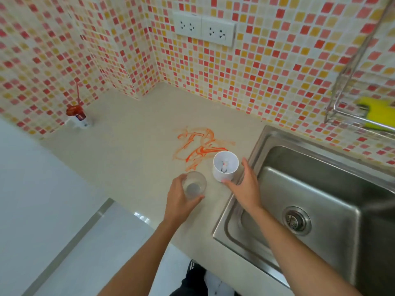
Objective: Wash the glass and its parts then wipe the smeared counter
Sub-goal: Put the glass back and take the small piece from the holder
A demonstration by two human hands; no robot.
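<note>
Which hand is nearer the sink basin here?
Right. The right hand grips the white cup just beside the sink's left rim. The left hand holds the clear glass farther left on the counter.

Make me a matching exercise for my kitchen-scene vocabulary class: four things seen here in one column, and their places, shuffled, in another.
Things:
1. clear glass
2. white cup
3. yellow sponge
4. orange smear

Places:
A. in the wire rack on the wall
B. on the counter behind the cup
C. gripped by the left hand
D. beside the sink, at the right hand

Pairs: 1-C, 2-D, 3-A, 4-B
</note>
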